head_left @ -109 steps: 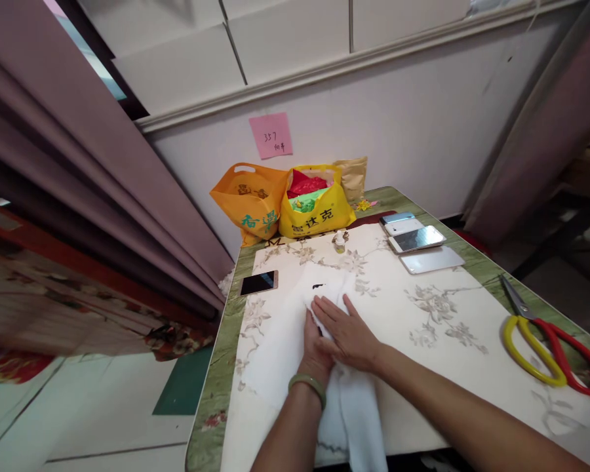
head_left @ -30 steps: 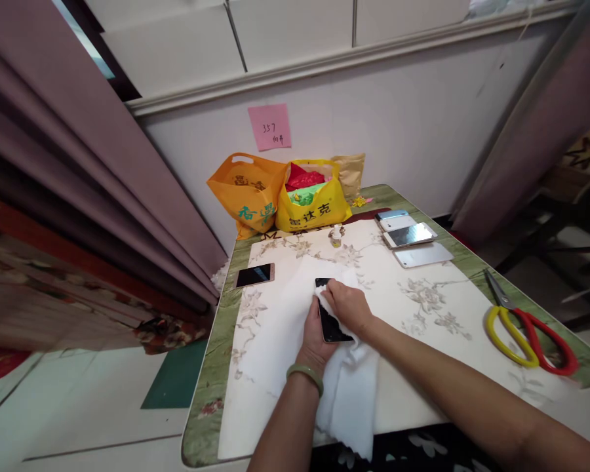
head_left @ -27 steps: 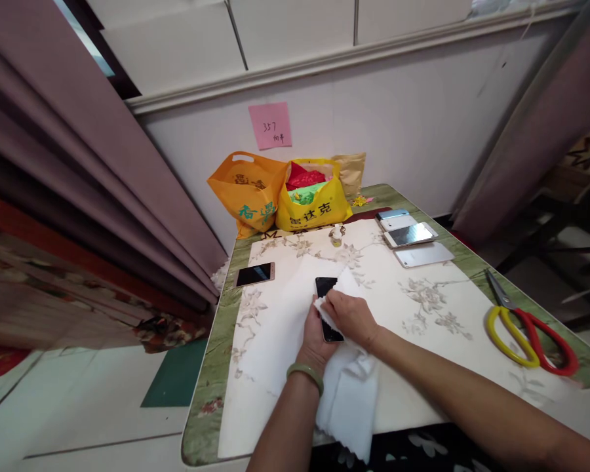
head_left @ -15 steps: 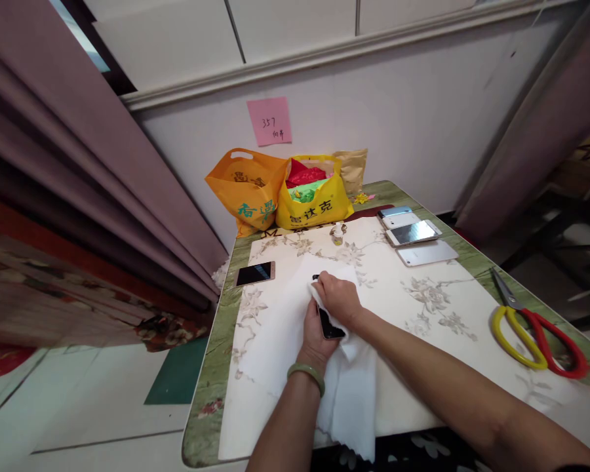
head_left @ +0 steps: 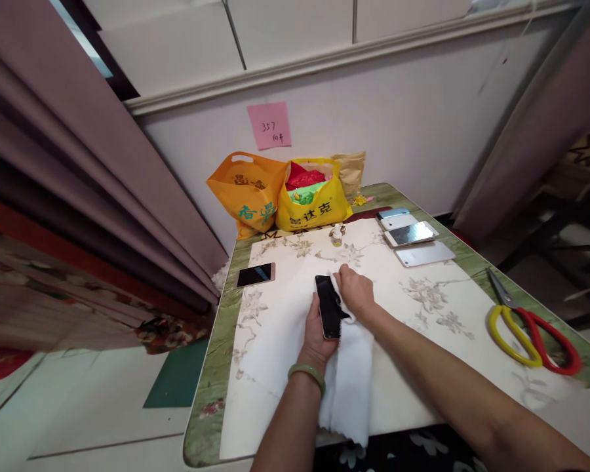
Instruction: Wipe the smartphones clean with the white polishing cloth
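Observation:
A black-screened phone (head_left: pixel 328 311) lies tilted in my left hand (head_left: pixel 317 334), whose fingers and thumb wrap its left side and lower part. My right hand (head_left: pixel 354 290) is closed on a white cloth (head_left: pixel 353 387) at the phone's upper right edge. The cloth covers part of the screen's right side and hangs down over the table's front edge. Another phone (head_left: pixel 256 275) lies screen up to the left of my hands. A small clear bottle (head_left: pixel 336 235) stands beyond them.
Several phones (head_left: pixel 413 234) lie at the right back. Scissors with yellow and red handles (head_left: pixel 533 337) rest at the right. An orange bag (head_left: pixel 248 190) and a filled yellow bag (head_left: pixel 314 203) stand at the back of the table (head_left: pixel 206 367), before the wall.
My right hand has moved right and slightly back with the cloth, and more of the phone's screen shows. My left hand still holds the phone in nearly the same place.

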`<state>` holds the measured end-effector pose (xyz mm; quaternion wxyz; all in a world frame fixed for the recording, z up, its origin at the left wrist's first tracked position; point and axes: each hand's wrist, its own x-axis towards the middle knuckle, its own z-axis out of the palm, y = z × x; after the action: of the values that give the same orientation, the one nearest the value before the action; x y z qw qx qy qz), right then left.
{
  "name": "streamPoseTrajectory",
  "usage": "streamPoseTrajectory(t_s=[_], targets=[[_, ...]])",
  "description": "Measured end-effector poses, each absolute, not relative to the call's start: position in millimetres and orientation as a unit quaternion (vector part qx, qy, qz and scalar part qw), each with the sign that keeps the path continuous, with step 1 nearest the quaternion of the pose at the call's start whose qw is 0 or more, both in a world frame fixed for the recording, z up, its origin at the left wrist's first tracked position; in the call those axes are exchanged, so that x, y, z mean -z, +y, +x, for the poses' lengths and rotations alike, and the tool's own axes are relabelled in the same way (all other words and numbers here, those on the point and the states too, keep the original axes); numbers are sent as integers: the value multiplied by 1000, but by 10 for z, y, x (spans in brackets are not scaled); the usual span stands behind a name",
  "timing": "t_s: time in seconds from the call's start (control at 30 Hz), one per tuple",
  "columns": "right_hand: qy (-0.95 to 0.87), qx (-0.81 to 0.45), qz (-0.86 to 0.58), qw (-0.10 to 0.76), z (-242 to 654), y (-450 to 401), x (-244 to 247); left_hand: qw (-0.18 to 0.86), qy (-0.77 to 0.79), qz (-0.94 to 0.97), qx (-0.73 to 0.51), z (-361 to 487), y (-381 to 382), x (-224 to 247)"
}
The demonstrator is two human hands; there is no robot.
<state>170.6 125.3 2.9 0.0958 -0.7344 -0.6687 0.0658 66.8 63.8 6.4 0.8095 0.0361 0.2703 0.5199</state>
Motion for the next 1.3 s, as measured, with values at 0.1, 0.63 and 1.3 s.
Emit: streamPoseTrajectory(t_s=[0.1, 0.63, 1.3], targets=[[-709, -37, -699, 83, 1741, 1078, 10, 805, 269, 8, -528, 670, 641, -56], [-868, -45, -476, 130, 1484, 587, -84, 810, 281, -15, -515, 588, 631, 42], [-664, -69, -739, 92, 1632, 1348, -207, 808, 319, 36, -494, 671, 632, -44]])
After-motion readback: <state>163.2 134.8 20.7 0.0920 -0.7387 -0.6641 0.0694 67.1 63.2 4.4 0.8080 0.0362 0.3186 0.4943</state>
